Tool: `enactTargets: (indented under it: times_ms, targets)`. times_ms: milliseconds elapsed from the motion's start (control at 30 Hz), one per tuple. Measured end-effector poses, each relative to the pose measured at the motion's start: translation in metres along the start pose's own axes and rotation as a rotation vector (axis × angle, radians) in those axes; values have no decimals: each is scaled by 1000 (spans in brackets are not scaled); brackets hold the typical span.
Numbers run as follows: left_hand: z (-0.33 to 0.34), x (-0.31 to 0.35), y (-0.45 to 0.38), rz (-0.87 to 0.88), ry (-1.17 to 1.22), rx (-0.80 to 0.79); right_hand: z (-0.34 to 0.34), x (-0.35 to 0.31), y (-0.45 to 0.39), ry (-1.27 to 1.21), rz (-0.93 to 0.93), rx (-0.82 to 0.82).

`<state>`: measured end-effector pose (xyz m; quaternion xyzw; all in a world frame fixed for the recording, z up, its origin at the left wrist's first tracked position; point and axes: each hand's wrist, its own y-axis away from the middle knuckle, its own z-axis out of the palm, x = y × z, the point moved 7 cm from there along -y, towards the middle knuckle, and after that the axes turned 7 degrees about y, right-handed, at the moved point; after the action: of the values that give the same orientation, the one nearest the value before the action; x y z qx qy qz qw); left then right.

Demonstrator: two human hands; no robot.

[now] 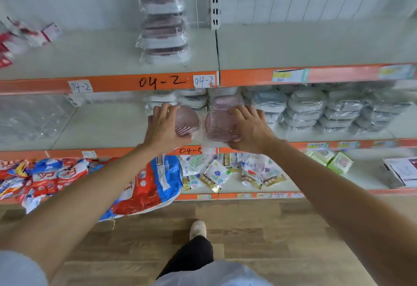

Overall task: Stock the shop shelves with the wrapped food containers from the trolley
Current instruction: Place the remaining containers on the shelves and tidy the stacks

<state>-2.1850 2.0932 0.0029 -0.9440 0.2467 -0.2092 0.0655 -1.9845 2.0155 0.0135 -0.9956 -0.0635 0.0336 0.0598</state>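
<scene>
Hands grip glossy film-wrapped, ridged pink containers on shelf.

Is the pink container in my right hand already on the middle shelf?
Cannot tell: the right hand grips the pink container over the middle shelf, hiding its base.

Left hand and right hand each gripping a pink-lidded, plastic-wrapped food container at the middle orange-edged shelf, beside stacked grey wrapped containers.
</scene>
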Motion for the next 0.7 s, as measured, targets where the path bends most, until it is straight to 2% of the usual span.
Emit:
enactTargets:
  times_ms: [167, 367, 533, 700]
  targets:
    - [-55, 35, -28, 30, 51, 168, -64, 16, -14, -11, 14, 149]
    - [-71, 69, -75, 13, 156, 175, -96, 69, -30, -7, 210, 274]
    - [-52, 94, -135, 51, 127, 62, -97, 123, -50, 30, 308, 222]
    - [-23, 103, -203, 3, 208, -71, -97, 171, -89, 11, 356, 42]
